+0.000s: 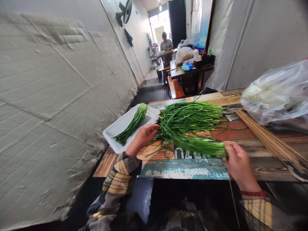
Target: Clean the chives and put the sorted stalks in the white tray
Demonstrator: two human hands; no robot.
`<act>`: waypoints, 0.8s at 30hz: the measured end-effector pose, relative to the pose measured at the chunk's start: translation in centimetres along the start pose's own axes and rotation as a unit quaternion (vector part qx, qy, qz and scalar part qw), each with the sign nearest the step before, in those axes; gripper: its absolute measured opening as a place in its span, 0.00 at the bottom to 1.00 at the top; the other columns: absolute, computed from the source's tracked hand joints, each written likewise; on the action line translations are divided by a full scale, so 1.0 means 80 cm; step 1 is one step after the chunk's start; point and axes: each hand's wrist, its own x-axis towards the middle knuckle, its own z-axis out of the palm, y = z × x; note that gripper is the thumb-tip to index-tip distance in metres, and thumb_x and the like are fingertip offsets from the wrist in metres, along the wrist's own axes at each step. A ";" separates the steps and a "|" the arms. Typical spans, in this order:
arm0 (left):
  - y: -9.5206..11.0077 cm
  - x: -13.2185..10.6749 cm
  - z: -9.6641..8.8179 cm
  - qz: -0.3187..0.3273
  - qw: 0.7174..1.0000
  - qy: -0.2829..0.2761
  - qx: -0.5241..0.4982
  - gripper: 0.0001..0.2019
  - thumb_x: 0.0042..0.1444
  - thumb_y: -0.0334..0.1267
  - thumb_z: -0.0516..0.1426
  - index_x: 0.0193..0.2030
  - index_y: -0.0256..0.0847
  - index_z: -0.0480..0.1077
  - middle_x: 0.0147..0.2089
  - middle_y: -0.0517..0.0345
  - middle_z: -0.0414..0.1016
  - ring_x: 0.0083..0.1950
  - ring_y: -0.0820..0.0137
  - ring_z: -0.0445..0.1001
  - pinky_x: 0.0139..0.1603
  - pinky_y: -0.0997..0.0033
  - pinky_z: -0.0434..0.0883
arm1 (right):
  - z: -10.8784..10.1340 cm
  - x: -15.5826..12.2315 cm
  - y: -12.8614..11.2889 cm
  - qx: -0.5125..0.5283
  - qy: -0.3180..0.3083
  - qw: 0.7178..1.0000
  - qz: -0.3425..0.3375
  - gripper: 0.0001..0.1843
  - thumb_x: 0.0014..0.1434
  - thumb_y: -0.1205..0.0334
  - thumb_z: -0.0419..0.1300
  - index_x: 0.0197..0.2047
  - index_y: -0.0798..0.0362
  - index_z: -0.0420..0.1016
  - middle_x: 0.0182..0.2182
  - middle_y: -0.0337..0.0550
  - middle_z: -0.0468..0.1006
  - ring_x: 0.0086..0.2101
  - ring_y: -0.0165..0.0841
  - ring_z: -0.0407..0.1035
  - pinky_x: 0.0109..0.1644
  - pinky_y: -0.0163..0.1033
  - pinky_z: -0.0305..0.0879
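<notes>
A pile of long green chives [190, 120] lies across a painted wooden table [183, 168]. My left hand [143, 137] rests at the left end of the pile, fingers curled on the leaves. My right hand [238, 163] is closed around the cut ends of a chive bunch [199, 146] and also holds a thin bamboo skewer [233, 199] that points down toward me. A white rectangular tray [115, 130] sits at the table's left end with a small bunch of chives [133, 123] lying in it.
A bundle of bamboo skewers [269, 139] lies along the right side, beside a clear plastic bag [279, 94]. A white tiled wall [53, 106] runs close on the left. Farther back stand more tables [190, 70] with bags, and a seated person [166, 43].
</notes>
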 end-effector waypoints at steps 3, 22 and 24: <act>0.026 0.021 0.014 0.014 1.000 0.005 -0.011 0.12 0.58 0.35 0.53 0.45 0.38 0.74 0.38 0.54 0.78 0.35 0.72 0.73 0.36 0.74 0.69 | 0.007 -0.007 -0.005 -0.155 -0.076 0.984 -0.034 0.18 0.58 0.45 0.55 0.38 0.52 0.73 0.21 0.36 0.71 0.18 0.29 0.64 0.21 0.33 0.60; 0.112 0.113 0.235 0.170 0.976 -0.105 -0.086 0.05 0.51 0.30 0.58 0.32 0.39 0.77 0.36 0.53 0.74 0.41 0.67 0.70 0.46 0.68 0.65 | 0.022 -0.004 -0.014 -0.228 -0.066 0.958 -0.162 0.15 0.63 0.51 0.49 0.34 0.50 0.71 0.27 0.40 0.77 0.25 0.33 0.72 0.27 0.35 0.64; 0.114 0.111 0.228 0.166 0.974 -0.108 -0.109 0.04 0.49 0.28 0.58 0.30 0.38 0.75 0.36 0.54 0.74 0.40 0.68 0.69 0.45 0.68 0.65 | 0.022 -0.004 -0.015 -0.226 -0.065 0.958 -0.162 0.15 0.63 0.51 0.49 0.34 0.50 0.71 0.27 0.40 0.77 0.26 0.34 0.72 0.29 0.35 0.65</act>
